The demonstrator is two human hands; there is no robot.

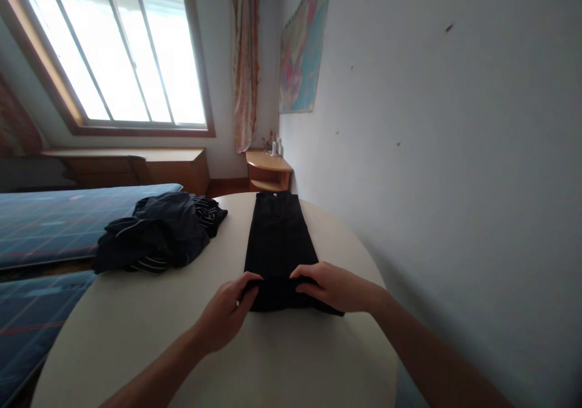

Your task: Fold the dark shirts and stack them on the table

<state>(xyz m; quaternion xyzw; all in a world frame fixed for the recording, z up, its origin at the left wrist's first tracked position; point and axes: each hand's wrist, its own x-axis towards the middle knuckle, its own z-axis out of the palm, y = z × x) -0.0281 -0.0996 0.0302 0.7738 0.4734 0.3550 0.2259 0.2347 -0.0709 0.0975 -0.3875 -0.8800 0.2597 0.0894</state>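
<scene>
A black garment (279,238) lies folded into a long strip on a round, cream-coloured table (150,329). Its far end shows a small pale mark, perhaps a label. At its near end, my left hand (230,308) pinches the left side of a folded-up layer between thumb and fingers. My right hand (334,287) grips the same layer farther right, thumb and fingers closed on the cloth. The near edge of the garment rests on the tabletop just below both hands. Whether it is a shirt or trousers I cannot tell.
A heap of dark clothes (159,232) with striped trim lies at the table's left edge. Beyond it are blue plaid mattresses (68,220). A white wall (454,183) runs close on the right. Farther back stand a corner shelf (270,162) and a wooden desk (177,162).
</scene>
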